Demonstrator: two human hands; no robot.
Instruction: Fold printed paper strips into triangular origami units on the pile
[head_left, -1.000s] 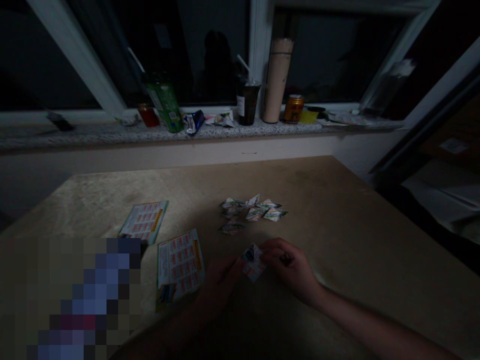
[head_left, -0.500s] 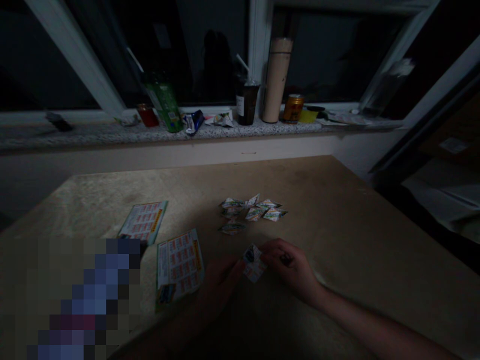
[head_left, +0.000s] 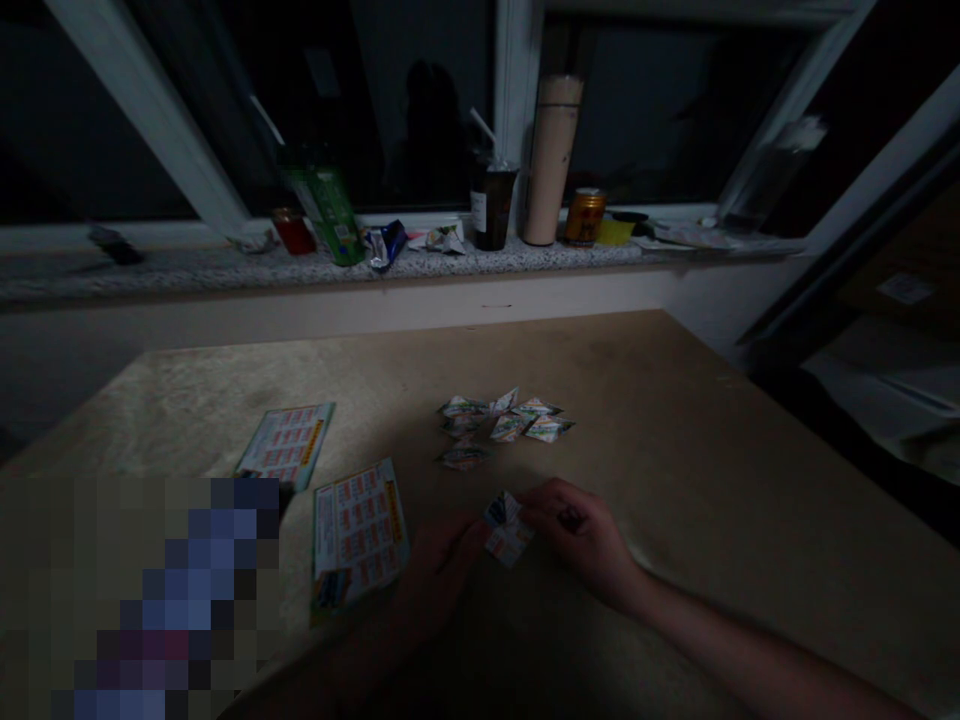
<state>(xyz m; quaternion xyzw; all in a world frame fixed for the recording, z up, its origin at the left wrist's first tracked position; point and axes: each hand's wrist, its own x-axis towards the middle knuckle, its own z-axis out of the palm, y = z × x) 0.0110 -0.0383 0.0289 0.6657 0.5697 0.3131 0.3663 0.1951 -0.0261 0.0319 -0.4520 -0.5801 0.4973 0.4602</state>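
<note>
The left hand point(head_left: 439, 562) and right hand point(head_left: 583, 540) each pinch an edge of a small printed paper point(head_left: 507, 528) between them, low over the surface point(head_left: 690, 420). It looks mid-fold, and creasing calls for steady fingertips. Folded pieces point(head_left: 504, 424) lie just beyond.

On the table point(head_left: 675, 420) I see a far leaflet point(head_left: 289, 443) behind-left of a near leaflet point(head_left: 358, 530). A pile of folded papers point(head_left: 502, 425) lies to their right, with a single folded paper point(head_left: 506, 528) before it. Behind, the windowsill point(head_left: 150, 268) bears a bottle point(head_left: 326, 210), cup point(head_left: 491, 205), flask point(head_left: 551, 160) and can point(head_left: 585, 217).
</note>
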